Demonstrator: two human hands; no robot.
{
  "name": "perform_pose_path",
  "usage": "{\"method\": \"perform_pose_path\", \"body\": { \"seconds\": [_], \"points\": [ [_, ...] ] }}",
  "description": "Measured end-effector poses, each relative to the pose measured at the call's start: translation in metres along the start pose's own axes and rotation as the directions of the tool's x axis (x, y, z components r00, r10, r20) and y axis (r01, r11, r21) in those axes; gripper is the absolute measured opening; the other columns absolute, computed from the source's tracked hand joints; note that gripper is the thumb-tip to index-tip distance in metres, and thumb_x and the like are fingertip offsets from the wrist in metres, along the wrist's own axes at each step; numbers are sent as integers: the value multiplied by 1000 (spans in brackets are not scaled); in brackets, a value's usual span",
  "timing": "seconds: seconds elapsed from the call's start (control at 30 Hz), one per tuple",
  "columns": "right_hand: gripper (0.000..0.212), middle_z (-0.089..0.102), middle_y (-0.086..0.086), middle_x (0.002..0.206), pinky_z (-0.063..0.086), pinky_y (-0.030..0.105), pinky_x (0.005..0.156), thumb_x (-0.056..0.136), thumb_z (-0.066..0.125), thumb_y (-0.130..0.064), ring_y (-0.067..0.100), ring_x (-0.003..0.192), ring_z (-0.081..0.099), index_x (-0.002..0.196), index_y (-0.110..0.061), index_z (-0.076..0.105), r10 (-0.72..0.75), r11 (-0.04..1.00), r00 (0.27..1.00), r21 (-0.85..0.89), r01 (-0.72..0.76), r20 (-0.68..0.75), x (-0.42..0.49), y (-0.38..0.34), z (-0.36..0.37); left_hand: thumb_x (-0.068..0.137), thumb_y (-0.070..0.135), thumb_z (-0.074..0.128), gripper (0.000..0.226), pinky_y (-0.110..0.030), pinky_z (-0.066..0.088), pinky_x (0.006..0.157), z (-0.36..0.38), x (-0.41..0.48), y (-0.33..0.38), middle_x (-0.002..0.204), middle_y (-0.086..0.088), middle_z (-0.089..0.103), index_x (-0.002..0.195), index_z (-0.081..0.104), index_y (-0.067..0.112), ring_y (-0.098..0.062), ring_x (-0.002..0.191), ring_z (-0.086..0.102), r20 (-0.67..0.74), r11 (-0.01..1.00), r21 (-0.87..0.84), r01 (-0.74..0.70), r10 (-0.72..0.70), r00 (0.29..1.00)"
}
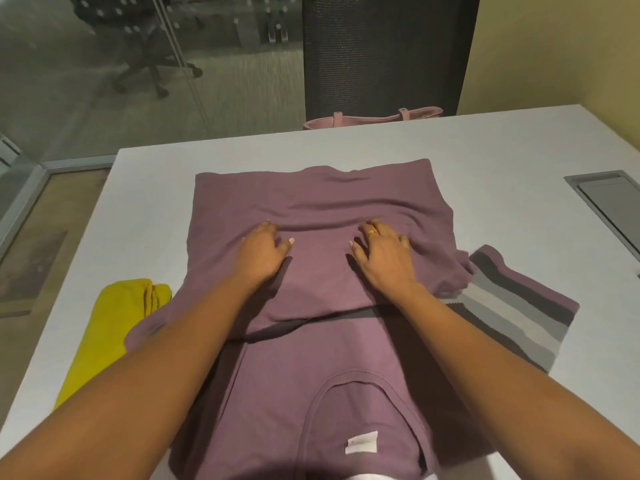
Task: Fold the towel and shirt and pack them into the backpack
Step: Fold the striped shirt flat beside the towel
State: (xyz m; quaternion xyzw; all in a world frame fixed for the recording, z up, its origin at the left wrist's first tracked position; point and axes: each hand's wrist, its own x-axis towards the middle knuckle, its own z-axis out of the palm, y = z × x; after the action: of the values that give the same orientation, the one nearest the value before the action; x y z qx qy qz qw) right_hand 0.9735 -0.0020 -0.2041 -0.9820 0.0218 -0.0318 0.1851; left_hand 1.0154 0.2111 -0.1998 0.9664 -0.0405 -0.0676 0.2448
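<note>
Mauve soft-knit shirt (294, 362) spread across white flat tabletop (450, 147) in the head view, collar and label nearest the body, far half doubled back toward the collar, loose edge lying across the middle. Left hand (265, 252) and right hand (382, 256) both palm-down on that doubled layer, well apart, fingers lightly bent, gripping nothing, only pressing. Striped grey-and-mauve sleeve (512, 306) splayed out to the right, not yet tucked in.

Risks, as a judgement: top layer liable to slide or bunch if shoved forward instead of pressed down, going by the ripples just beyond the fingertips. Splayed sleeve likely to make a lopsided bundle if folded over as it lies. Folded yellow cloth towel (104, 327) touching the shirt's left side and close to the left table edge, easily nudged over by a sweeping forearm. Collar end cut off at the bottom of frame, near table edge unseen.

Room: bare table beyond and to the right of the shirt, as far as grey recessed metal hatch (609, 202). Pink strapped bag (374, 120), presumably the backpack, just behind the far edge, in front of black mesh chair back (381, 53). Open or closed, cannot tell.
</note>
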Motion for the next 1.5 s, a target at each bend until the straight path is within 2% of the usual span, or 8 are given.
{"method": "perform_pose_path", "body": {
  "seconds": [0.1, 0.23, 0.4, 0.57, 0.87, 1.03, 1.2, 1.5],
  "points": [
    [31, 62, 9, 95, 40, 39, 74, 89, 43, -33, 32, 90, 57, 90, -9, 63, -151, 988, 957, -4, 155, -249, -37, -3, -8, 86, 31, 42, 35, -33, 39, 85, 10, -61, 18, 101, -16, 62, 96, 63, 4, -31, 96, 56, -248, 974, -97, -207, 177, 952],
    [25, 53, 4, 71, 36, 33, 63, 83, 46, -31, 21, 71, 46, 69, -12, 53, -251, 964, 922, 11, 266, -295, -98, 3, -6, 84, 22, 39, 27, -24, 34, 72, 36, -148, 25, 86, -7, 59, 84, 63, 10, -16, 84, 49, -198, 927, -54, -371, 354, 914],
    [21, 57, 5, 79, 42, 29, 67, 84, 47, -28, 21, 78, 51, 78, -11, 59, -238, 970, 969, 31, 240, -62, -161, 27, 16, 81, 15, 56, 31, -47, 50, 86, 72, -205, -2, 120, -14, 63, 111, 60, 14, -35, 109, 62, -52, 949, 209, -237, 253, 966],
    [32, 61, 6, 93, 48, 37, 71, 88, 40, -30, 25, 83, 56, 96, -11, 64, -141, 989, 990, 41, 140, 23, -203, 30, 11, 83, 34, 32, 49, -49, 49, 84, 72, -235, -6, 126, -11, 61, 124, 56, 22, -30, 111, 62, 177, 888, 409, -209, 148, 973],
    [31, 60, 4, 95, 43, 31, 73, 91, 42, -30, 23, 86, 55, 99, -10, 64, -52, 994, 999, 98, 51, 9, -286, 32, 1, 84, 37, 31, 48, -48, 51, 83, 77, -294, 0, 125, -7, 62, 126, 50, 24, -27, 111, 63, 215, 877, 381, -292, 223, 951],
    [20, 61, 8, 106, 50, 42, 82, 91, 54, -19, 26, 98, 56, 105, -8, 63, -43, 996, 999, 77, 43, 0, -291, 38, -14, 84, 37, 31, 47, -49, 51, 83, 79, -320, 4, 126, -8, 62, 127, 45, 24, -28, 111, 62, 219, 879, 382, -285, 214, 952],
    [72, 40, 7, 145, 36, 46, 101, 87, 16, -65, 29, 132, 38, 136, -19, 45, 16, 984, 991, -178, 9, 136, -287, 49, -17, 87, 44, 27, 49, -53, 49, 85, 89, -353, 11, 129, -11, 59, 130, 41, 23, -32, 115, 59, 257, 900, 363, -242, 152, 954],
    [70, 62, 7, 90, 45, 36, 64, 90, 13, -63, 27, 78, 57, 104, -16, 63, 14, 927, 1000, -376, -10, 9, -329, 68, -26, 84, 48, 32, 51, -53, 49, 85, 90, -386, 10, 127, -6, 62, 121, 58, 25, -27, 113, 61, 268, 920, 328, -213, 126, 955]
  ]
}}
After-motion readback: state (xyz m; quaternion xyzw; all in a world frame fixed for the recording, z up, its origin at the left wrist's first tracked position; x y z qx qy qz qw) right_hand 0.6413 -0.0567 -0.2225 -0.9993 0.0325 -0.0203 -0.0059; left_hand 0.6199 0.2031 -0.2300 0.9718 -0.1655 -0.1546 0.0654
